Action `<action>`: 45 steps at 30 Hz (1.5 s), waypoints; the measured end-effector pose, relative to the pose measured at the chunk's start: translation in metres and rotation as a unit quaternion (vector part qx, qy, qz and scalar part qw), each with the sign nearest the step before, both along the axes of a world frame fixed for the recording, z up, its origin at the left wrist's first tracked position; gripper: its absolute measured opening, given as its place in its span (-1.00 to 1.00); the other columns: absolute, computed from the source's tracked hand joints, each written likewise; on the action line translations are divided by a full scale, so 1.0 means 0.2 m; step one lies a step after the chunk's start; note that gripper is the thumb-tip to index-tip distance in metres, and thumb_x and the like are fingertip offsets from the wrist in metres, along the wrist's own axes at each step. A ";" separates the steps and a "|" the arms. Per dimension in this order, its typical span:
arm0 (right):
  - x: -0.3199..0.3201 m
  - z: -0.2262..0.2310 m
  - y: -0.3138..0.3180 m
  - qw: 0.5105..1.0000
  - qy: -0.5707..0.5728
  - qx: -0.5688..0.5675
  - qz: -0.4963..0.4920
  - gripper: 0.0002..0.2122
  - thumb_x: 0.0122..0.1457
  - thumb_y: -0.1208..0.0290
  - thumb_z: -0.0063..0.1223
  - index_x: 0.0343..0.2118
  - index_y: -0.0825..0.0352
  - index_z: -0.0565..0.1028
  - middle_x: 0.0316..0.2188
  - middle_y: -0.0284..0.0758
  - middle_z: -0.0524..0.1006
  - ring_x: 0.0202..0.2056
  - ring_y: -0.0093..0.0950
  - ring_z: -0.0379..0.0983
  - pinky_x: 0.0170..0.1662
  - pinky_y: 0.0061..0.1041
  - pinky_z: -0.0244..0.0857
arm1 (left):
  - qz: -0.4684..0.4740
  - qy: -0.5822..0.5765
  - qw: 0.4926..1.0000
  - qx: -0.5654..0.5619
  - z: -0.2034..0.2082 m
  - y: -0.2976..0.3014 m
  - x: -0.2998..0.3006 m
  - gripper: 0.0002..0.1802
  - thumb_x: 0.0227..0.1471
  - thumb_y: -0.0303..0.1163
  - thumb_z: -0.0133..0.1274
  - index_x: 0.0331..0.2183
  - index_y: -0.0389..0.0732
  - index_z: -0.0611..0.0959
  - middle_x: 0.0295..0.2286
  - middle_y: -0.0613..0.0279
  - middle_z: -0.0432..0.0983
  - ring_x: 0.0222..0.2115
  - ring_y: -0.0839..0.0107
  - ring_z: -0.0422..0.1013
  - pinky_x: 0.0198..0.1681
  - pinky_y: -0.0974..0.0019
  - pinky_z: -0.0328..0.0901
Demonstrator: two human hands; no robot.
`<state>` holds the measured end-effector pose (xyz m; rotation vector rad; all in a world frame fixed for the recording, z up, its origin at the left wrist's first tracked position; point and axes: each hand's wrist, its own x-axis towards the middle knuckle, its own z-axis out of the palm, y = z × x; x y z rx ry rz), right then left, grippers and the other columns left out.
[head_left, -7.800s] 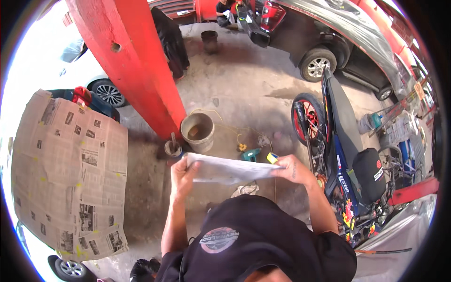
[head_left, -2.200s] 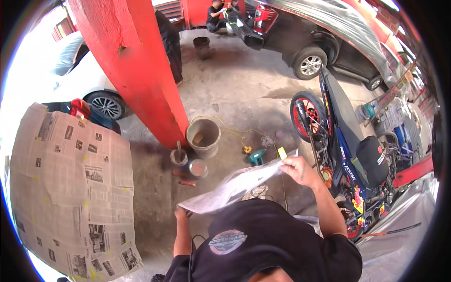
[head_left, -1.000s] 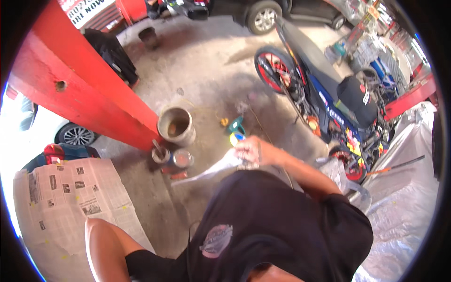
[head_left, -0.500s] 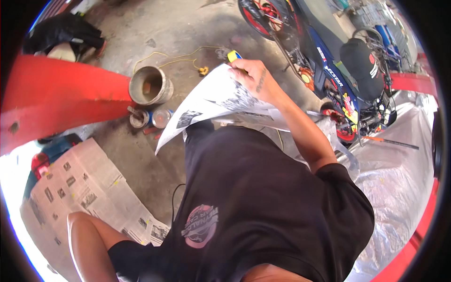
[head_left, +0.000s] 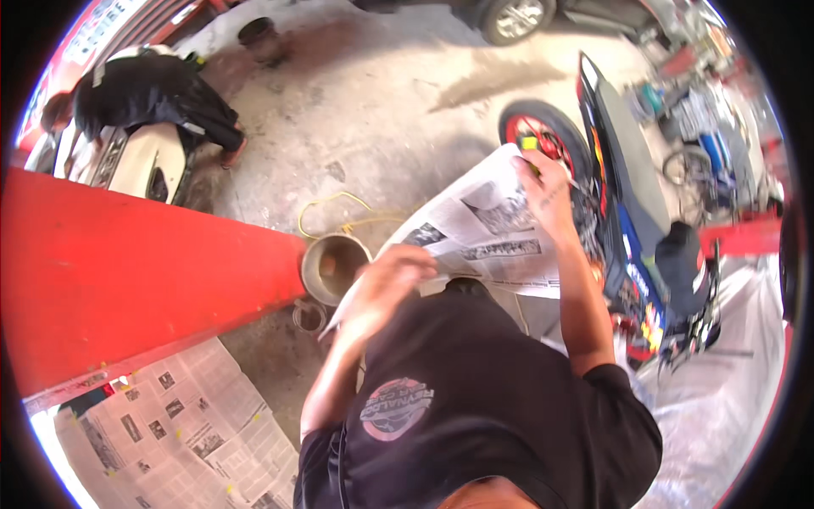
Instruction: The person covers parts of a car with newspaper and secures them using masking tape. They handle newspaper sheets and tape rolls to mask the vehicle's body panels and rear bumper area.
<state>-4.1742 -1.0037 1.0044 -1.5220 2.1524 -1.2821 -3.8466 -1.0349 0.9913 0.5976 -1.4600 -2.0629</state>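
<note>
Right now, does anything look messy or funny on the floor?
A yellow cord lies in loose loops on the concrete by the round bucket, not coiled up. A dark stain spreads across the floor near the car wheel. The newspaper held by the left hand and right hand just sags between them.

1. One newspaper sheet point(head_left: 483, 237) held up, gripped by two hands: left hand point(head_left: 386, 284) and right hand point(head_left: 547, 191).
2. One spread of taped newspaper point(head_left: 182, 433) at lower left.
3. One red pillar point(head_left: 127, 271).
4. One round bucket point(head_left: 332, 267) on the floor.
5. One motorcycle point(head_left: 636, 229).
6. One yellow cord point(head_left: 339, 212).
7. One other person point(head_left: 153, 93), bent over a pale car point(head_left: 140, 165).
8. One car wheel point(head_left: 513, 17) at the top.
</note>
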 end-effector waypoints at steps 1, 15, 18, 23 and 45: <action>0.02 0.06 -0.11 1.000 0.004 -0.009 0.008 -0.81 0.24 0.42 0.14 -0.25 0.49 0.57 -0.54 -0.19 0.54 -0.52 -0.52 0.43 -0.43 -0.49 0.27 | -0.044 -0.095 0.994 -0.027 -0.19 -0.09 -0.07 -0.64 0.25 -0.32 0.05 0.02 -0.29 0.51 -0.14 0.15 0.56 -0.07 0.37 0.47 0.02 0.24 0.34; 0.01 0.01 -1.48 0.995 -0.058 -0.030 0.074 -0.81 0.32 0.37 0.07 -0.30 0.44 0.53 -0.57 -0.50 0.34 -0.49 -0.68 0.19 -0.42 -0.62 0.12 | 0.197 -0.267 0.912 -0.242 -1.06 -1.32 -0.09 -0.54 0.27 -0.29 -0.03 0.13 -0.30 0.47 0.02 0.10 0.50 0.01 0.27 0.41 0.12 0.24 0.26; -0.16 -0.16 -1.89 0.994 -0.063 -0.056 0.073 -0.80 0.32 0.37 0.08 -0.33 0.43 0.51 -0.57 -0.50 0.33 -0.49 -0.67 0.18 -0.43 -0.61 0.10 | 0.081 -0.240 0.938 -0.238 -0.64 -1.86 -0.12 -0.45 0.18 -0.24 0.10 0.16 -0.23 0.44 -0.08 0.09 0.54 -0.10 0.32 0.44 -0.02 0.27 0.33; -0.25 -0.16 -2.71 0.994 -0.037 -0.056 0.091 -0.82 0.28 0.38 0.13 -0.34 0.43 0.54 -0.67 -0.44 0.25 -0.59 -0.65 0.12 -0.53 -0.54 0.03 | 0.046 -0.402 0.865 -0.297 -0.89 -2.35 -0.12 -0.38 0.06 -0.16 0.21 0.12 -0.17 0.46 -0.13 -0.04 0.51 -0.14 0.15 0.46 -0.07 0.13 0.35; -0.62 -0.05 -4.43 0.988 0.088 -0.088 -0.090 -0.77 0.33 0.36 0.07 -0.16 0.46 0.58 -0.47 -0.41 0.52 -0.42 -0.64 0.32 -0.32 -0.59 0.25 | -0.003 -0.324 0.889 -0.325 -1.10 -4.87 -0.45 -0.44 0.12 -0.15 0.14 0.08 -0.22 0.49 -0.15 -0.19 0.56 -0.11 -0.15 0.47 -0.05 0.00 0.35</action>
